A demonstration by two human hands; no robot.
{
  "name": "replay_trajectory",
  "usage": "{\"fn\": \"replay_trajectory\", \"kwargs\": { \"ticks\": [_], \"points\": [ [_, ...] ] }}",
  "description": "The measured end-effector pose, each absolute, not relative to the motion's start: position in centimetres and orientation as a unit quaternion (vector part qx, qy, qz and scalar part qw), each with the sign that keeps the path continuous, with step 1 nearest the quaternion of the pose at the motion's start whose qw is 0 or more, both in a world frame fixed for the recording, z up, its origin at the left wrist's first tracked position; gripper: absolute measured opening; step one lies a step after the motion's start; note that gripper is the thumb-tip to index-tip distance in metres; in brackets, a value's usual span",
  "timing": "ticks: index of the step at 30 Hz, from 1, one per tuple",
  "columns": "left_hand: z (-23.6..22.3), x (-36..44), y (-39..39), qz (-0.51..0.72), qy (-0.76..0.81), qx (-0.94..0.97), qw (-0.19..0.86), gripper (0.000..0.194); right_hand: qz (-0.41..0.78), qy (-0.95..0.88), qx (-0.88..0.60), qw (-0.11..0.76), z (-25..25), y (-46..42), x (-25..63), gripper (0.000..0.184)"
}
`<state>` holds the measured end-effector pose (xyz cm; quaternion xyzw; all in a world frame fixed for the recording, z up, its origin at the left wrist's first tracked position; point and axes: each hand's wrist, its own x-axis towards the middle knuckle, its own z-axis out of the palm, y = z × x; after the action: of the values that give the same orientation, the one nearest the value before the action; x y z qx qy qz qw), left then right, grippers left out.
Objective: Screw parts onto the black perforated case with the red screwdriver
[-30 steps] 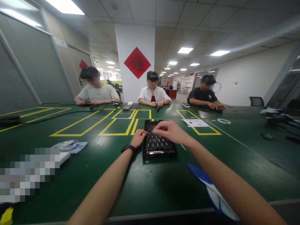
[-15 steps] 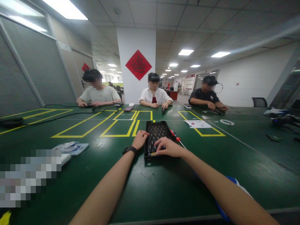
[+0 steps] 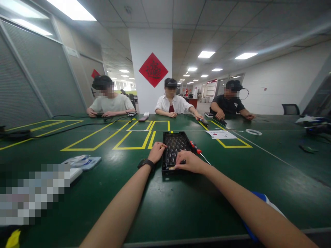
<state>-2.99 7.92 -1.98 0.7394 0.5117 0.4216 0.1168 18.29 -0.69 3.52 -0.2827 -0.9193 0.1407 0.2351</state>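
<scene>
Left hand (image 3: 156,152): fingertips on left rim of shallow black case (image 3: 169,173), dark watch (image 3: 146,164) on wrist. Whether fingers grip rim: cannot tell. Right hand (image 3: 190,162): fingers curled, thumb bent, over near right part of case, beside tan strip (image 3: 171,168); whether pinching anything, cannot tell. Case lies mid-table, rows of small shiny pieces inside. Just right: red-and-black screwdriver (image 3: 196,147). Farther right: paper sheet (image 3: 221,134), white ring (image 3: 253,132). Left: blue-white packet (image 3: 86,162). Green table (image 3: 160,210); three seated people at far side.
</scene>
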Motion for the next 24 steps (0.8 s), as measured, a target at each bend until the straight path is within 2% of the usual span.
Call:
{"fn": "replay_trajectory", "kwargs": {
  "ticks": [9, 15, 24],
  "points": [
    [-2.02, -2.85, 8.02, 0.416, 0.518, 0.738, 0.115, 0.027, 0.211, -0.903, -0.302, 0.22, 3.95, -0.94, 18.59, 0.025],
    [-1.99, -2.88, 7.99, 0.415, 0.516, 0.741, 0.109, 0.027, 0.199, -0.894, -0.308, 0.258, 3.79, -1.05, 18.49, 0.024],
    [-1.82, -2.83, 7.73, 0.42, 0.51, 0.742, 0.111, 0.027, 0.219, -0.889, -0.334, 0.225, 3.73, -0.98, 18.35, 0.026]
  ]
}}
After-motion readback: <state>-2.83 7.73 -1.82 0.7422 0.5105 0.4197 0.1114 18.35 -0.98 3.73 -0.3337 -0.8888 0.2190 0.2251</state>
